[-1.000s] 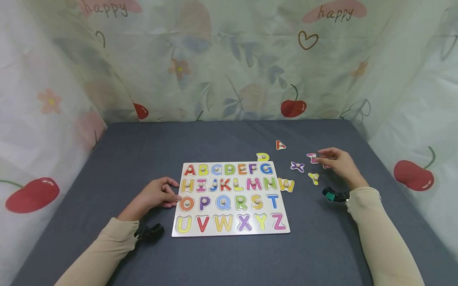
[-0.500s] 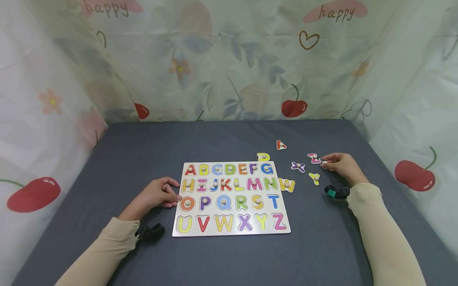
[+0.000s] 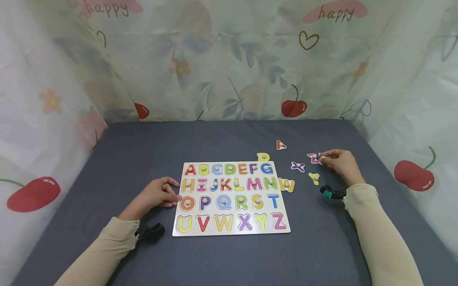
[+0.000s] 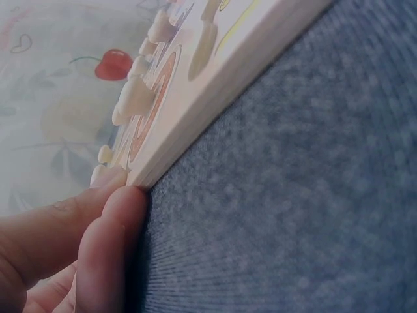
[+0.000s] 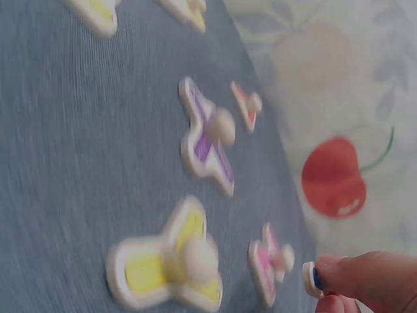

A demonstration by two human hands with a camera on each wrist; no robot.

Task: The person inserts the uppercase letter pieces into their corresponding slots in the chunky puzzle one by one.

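Observation:
A white wooden alphabet puzzle board (image 3: 211, 233) lies flat on the table. My left hand (image 3: 157, 194) holds its left edge, thumb and curled forefinger meeting at the rim in the left wrist view. At the right, my right hand (image 3: 341, 163) pinches a small blue letter piece (image 5: 315, 280); its letter is mostly hidden by the fingers. Just left of that hand lies a pink Z piece (image 3: 313, 158). Close by are a yellow Y piece (image 3: 315, 178) and a purple X piece (image 3: 297, 167), each with a round knob.
A yellow W piece (image 3: 287, 185) touches the board's right edge. A yellow U piece (image 3: 263, 157) lies against its top edge, with a red piece (image 3: 281, 145) farther back. Printed curtains (image 3: 222, 59) surround the dark table (image 3: 222, 262) at back and sides.
My right hand drew back slightly from beside the Z piece, then rose a little with the blue letter piece between its fingertips. The left hand and the board stayed put.

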